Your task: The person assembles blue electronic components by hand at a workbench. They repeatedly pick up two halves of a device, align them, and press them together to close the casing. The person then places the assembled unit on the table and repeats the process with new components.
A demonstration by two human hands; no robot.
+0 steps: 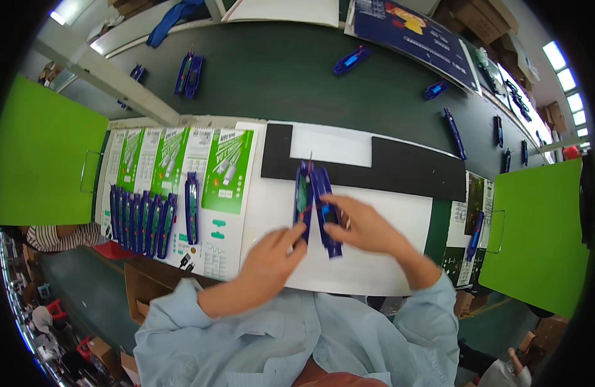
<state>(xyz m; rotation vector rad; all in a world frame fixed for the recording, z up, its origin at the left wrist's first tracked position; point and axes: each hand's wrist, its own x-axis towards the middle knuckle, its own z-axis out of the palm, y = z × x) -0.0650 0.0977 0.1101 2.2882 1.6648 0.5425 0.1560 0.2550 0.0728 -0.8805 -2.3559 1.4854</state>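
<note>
Factory bench with a dark green conveyor belt (pixel 278 71) running across the top, bright green panels at both sides, a white work mat (pixel 272 213) with a black strip (pixel 401 171) along its far edge in the middle. On the mat, center, lies an open blue device casing (pixel 315 206), 2 long halves side by side, a green circuit board (pixel 303 193) showing in the left half. Left hand (pixel 270 258) comes in from below, fingers curled, fingertips pinching at the near end of the left half. Right hand (pixel 361 224) rests on the right half, fingers pressed down over its middle, thumb at the edge. Both sleeves light blue. To the left, a row of finished blue casings (pixel 139 222) lies on green and white printed cards (pixel 181 161), 1 more blue casing (pixel 191 198) just right of the row. Several blue casings are scattered on the belt, well apart from the hands. A cardboard box (pixel 139 293) sits below the bench at left.
</note>
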